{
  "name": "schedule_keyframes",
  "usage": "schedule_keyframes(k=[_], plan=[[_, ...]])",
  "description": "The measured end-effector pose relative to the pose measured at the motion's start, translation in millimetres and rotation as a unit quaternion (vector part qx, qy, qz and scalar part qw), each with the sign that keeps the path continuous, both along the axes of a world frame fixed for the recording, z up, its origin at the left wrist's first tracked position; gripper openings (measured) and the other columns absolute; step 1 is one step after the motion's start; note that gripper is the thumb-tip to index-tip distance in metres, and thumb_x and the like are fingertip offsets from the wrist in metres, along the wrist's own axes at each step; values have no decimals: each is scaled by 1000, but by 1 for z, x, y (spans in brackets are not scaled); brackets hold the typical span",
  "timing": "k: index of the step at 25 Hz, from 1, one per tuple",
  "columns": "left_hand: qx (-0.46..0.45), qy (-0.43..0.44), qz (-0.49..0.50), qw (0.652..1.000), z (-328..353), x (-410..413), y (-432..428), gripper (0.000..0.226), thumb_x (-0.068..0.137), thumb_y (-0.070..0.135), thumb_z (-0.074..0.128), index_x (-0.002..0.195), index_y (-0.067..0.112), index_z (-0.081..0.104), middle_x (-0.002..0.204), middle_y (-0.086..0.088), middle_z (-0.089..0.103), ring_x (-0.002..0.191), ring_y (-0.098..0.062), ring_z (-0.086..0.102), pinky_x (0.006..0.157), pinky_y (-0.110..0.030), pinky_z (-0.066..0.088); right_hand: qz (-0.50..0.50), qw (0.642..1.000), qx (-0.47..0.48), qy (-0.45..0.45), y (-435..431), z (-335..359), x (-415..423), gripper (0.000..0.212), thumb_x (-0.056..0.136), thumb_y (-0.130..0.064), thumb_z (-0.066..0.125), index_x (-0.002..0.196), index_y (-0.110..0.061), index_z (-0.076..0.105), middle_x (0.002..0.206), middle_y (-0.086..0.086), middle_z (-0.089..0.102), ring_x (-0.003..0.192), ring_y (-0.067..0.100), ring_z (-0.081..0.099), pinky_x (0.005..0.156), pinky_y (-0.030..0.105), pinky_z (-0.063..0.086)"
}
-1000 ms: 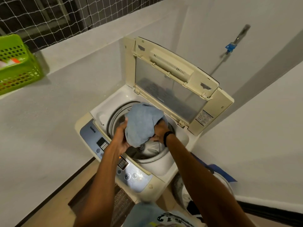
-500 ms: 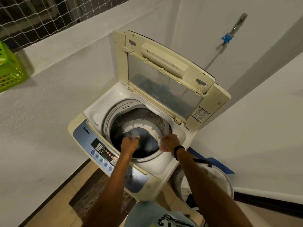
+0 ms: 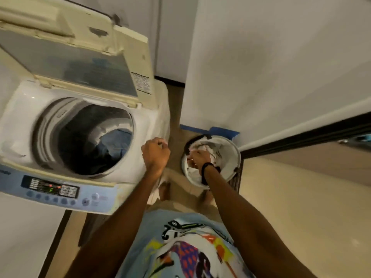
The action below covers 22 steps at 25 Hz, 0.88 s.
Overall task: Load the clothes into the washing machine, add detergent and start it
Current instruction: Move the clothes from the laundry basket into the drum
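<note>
Loading is partway, I judge. A blue garment [image 3: 116, 141] lies in the drum [image 3: 80, 121] of the washing machine [image 3: 149, 121], whose lid [image 3: 80, 63] is up. More clothes [image 3: 213, 149] sit in the basket [image 3: 230, 157] on the floor [image 3: 291, 197] just beside it. My right hand [image 3: 197, 157] has its grip pinched on those clothes. My left hand [image 3: 155, 151] hovers curled over the machine's right edge, holding nothing I can see. Detergent and start remain. The basket is hemmed between the machine and the wall [image 3: 261, 67], so the open way out is upward.
</note>
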<state>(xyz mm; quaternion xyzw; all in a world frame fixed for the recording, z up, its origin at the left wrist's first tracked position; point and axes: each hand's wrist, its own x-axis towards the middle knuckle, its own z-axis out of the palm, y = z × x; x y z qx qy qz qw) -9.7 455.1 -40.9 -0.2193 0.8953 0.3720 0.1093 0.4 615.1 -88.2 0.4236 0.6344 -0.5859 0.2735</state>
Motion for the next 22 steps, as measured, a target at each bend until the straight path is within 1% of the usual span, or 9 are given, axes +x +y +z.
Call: schedule_keyframes(k=[3,5,7,9,11,15,18,20,22], plan=[[-78,-2,-98,992,-35,13,49,14,84,19,65,95,17,72,93,-4,72,90,-26,63,85,-30,45,-33,993,-14,-115,61,-50,42,12,98,-8,50,88,-7,57,72,8,64,61,20,59,57,32,49],[-57,-60,-143,986,-77,19,91,18,82,20,63,98,15,71,96,-7,72,91,-27,65,84,-36,52,-13,985,-26,-169,101,-93,58,19,96,-3,48,79,-9,52,60,5,60,47,15,54,46,26,42],[-27,-129,-148,980,-128,22,128,23,81,23,61,101,17,68,101,-10,70,96,-29,65,83,-40,55,-14,979,-14,-202,136,-145,61,17,95,1,49,82,-7,57,66,10,58,50,19,52,44,28,42],[-12,-192,-128,973,-190,18,164,26,85,22,62,110,18,66,113,-13,64,105,-31,62,90,-39,52,53,978,10,-200,168,-212,50,15,95,-4,50,100,-5,64,79,14,63,64,23,58,58,34,52],[3,-225,-114,968,-249,8,193,31,87,21,63,117,15,63,123,-14,61,113,-31,60,95,-37,48,151,969,59,-186,195,-280,35,26,94,-15,51,114,-4,64,107,15,69,89,26,66,84,40,58],[30,-227,-76,970,-362,-12,224,36,89,19,63,124,9,60,127,-13,61,120,-30,57,99,-35,46,380,899,171,-136,225,-411,-3,37,101,-27,41,118,-2,62,129,15,60,119,31,55,100,39,42],[34,-234,-48,970,-423,-12,224,36,92,21,60,127,13,59,126,-9,62,117,-27,59,93,-32,47,511,825,186,-156,228,-488,-28,53,99,-43,41,138,-8,47,154,18,32,143,37,26,115,44,22],[30,-227,-30,973,-452,-4,220,31,92,21,61,123,14,61,123,-6,64,114,-24,60,88,-26,43,544,809,174,-141,227,-525,-40,67,99,-49,42,150,-8,30,161,18,17,148,37,15,119,44,13],[24,-219,-26,975,-460,8,214,28,91,19,62,118,13,63,121,-4,65,114,-21,60,86,-20,35,537,819,160,-127,220,-537,-45,76,99,-49,44,154,-6,16,164,16,3,150,33,7,120,41,9]])
